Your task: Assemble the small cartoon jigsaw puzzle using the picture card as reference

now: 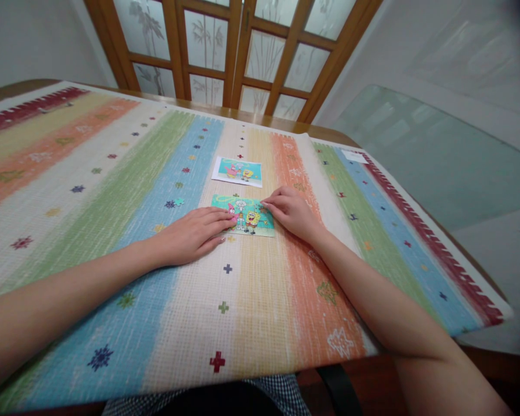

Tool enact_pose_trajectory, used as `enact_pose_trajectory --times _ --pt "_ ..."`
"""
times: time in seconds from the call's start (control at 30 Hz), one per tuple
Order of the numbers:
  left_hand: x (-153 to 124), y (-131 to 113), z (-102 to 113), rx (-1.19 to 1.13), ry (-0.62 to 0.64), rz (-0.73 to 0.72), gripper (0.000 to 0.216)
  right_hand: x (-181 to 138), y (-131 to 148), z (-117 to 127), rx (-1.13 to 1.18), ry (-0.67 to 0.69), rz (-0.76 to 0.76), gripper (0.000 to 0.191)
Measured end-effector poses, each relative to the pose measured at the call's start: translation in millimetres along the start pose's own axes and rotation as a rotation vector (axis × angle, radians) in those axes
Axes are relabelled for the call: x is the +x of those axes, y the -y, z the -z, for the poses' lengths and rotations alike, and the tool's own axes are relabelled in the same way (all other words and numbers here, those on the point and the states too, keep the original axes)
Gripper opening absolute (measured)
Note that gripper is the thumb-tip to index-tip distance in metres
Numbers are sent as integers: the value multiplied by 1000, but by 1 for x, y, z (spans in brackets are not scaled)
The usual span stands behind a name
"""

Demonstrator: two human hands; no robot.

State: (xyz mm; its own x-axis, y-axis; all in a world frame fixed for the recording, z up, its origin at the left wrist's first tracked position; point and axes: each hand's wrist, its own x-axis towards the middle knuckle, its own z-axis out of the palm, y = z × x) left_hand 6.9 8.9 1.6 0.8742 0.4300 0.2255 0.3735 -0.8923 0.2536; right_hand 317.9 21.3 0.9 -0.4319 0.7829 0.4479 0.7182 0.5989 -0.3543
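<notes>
A small cartoon jigsaw puzzle [252,221], teal with a yellow, a pink and a pale green figure, lies flat on the striped tablecloth. My left hand [195,234] rests palm down with fingers stretched out, its fingertips on the puzzle's left edge. At the upper right corner of the puzzle, my right hand [291,212] has thumb and forefinger pinched together. Whatever is between those fingertips is too small to make out. A single teal puzzle piece [179,201] lies loose beyond my left hand. Behind the puzzle is a white-edged picture card [239,171] with the same cartoon scene.
The striped tablecloth [199,312] covers a wooden table. A small white paper or label [354,156] lies near the far right edge. Wooden doors [238,58] with frosted panes stand past the table, and a glass panel [420,156] is on the right.
</notes>
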Motion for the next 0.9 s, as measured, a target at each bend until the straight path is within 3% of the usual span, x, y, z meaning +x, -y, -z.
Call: enact_pose_trajectory --times 0.17,0.37,0.77,0.9 --pt "0 0 -1 9 12 7 45 -8 2 7 -154 120 138 31" --pt "0 0 -1 -19 -3 13 44 -9 2 8 -253 191 186 32" --pt "1 -1 0 -9 -4 8 44 -5 31 17 -406 285 147 31" --pt "0 0 0 -25 -21 7 44 -5 27 14 -362 275 107 33"
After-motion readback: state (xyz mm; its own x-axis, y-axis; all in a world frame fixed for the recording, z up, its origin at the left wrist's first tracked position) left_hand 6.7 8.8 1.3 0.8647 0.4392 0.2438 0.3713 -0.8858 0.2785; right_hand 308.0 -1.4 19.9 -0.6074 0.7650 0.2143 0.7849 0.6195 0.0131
